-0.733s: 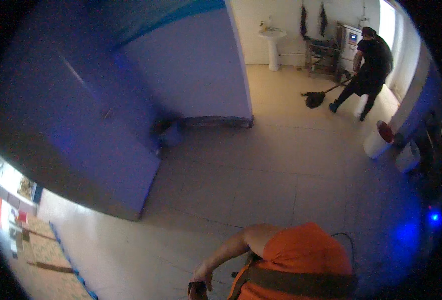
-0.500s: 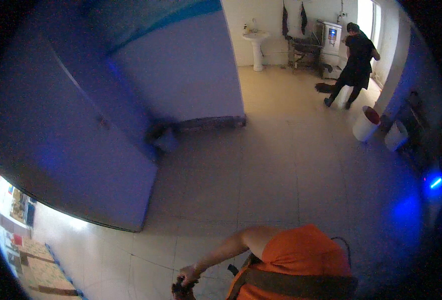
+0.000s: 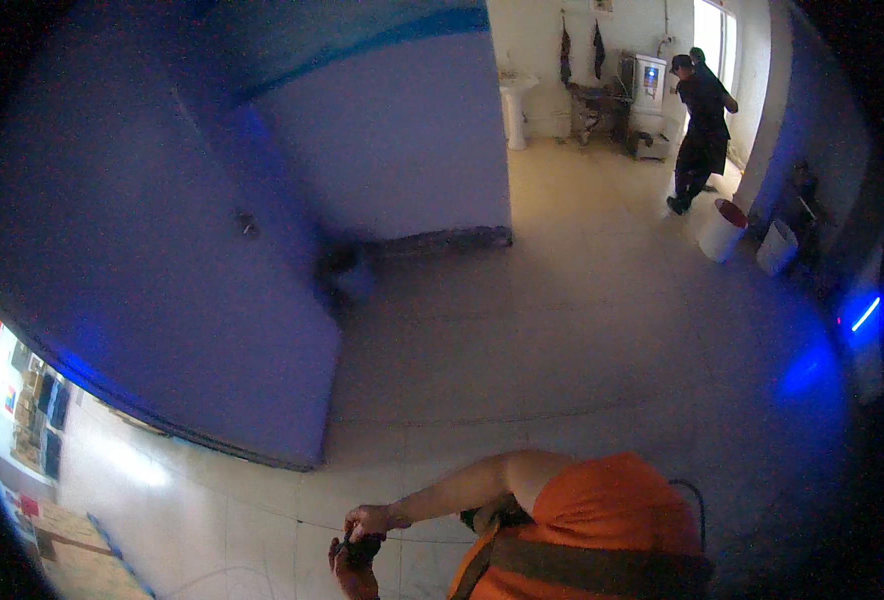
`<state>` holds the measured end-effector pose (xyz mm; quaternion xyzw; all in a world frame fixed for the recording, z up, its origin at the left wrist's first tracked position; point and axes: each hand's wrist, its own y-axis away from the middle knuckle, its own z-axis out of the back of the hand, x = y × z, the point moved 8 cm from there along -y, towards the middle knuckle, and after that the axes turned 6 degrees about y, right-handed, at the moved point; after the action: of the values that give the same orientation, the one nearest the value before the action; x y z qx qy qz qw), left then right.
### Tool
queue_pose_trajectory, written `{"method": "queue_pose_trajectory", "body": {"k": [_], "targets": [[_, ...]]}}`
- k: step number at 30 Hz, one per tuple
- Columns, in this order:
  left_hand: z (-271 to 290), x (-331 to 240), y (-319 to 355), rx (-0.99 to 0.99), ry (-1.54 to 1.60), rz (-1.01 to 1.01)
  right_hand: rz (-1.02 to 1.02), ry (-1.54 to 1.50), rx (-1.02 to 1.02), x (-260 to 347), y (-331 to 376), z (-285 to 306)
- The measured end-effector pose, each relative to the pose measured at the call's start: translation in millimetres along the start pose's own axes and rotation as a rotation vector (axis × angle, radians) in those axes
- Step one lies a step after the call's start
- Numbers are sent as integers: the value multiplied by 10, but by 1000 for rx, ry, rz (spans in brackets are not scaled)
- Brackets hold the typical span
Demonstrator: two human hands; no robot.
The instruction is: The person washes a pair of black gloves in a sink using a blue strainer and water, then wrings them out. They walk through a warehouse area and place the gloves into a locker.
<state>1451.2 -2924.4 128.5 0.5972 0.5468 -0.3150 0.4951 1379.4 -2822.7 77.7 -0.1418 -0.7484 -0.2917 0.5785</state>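
My right arm reaches leftward from an orange sleeve [image 3: 612, 505] crossed by a dark strap [image 3: 592, 565]. Its hand, my right hand [image 3: 370, 519], has bent fingers closed on a small dark object [image 3: 363, 550] whose kind I cannot make out. Just below, my left hand [image 3: 354, 578] rises from the lower edge with its fingers curled up against that same object. The two hands are close together, with the dark object between them. Blur and dim light hide the exact finger contact.
A large door [image 3: 162, 300] fills the left, with a bin [image 3: 352, 275] behind its edge. At the back right, a dark-clad person [image 3: 704, 120] stands beside a bright doorway. Two buckets, one white with a red inside [image 3: 722, 235], one plain [image 3: 777, 250], stand by the right wall.
My hands have moved up and slightly left, and more of my left hand shows. The view has turned a little. The dark-clad person's legs have changed stance, and another head now shows behind.
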Motion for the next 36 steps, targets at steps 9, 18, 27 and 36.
{"method": "queue_pose_trajectory", "body": {"k": [9, 18, 27, 36], "targets": [[-384, -285, -530, -393, -226, 7, 74, 33, 422, 1157, 149, 388], [494, -1115, -1203, -408, 304, -68, -51, 183, 473, 1095, -1960, -103], [1795, -1209, -1563, -111, 728, 58, -132, -61, 168, 2072, -2850, -416], [3632, -2905, -3876, 111, 666, 246, 2, 262, 157, 3240, -6093, -179]]}}
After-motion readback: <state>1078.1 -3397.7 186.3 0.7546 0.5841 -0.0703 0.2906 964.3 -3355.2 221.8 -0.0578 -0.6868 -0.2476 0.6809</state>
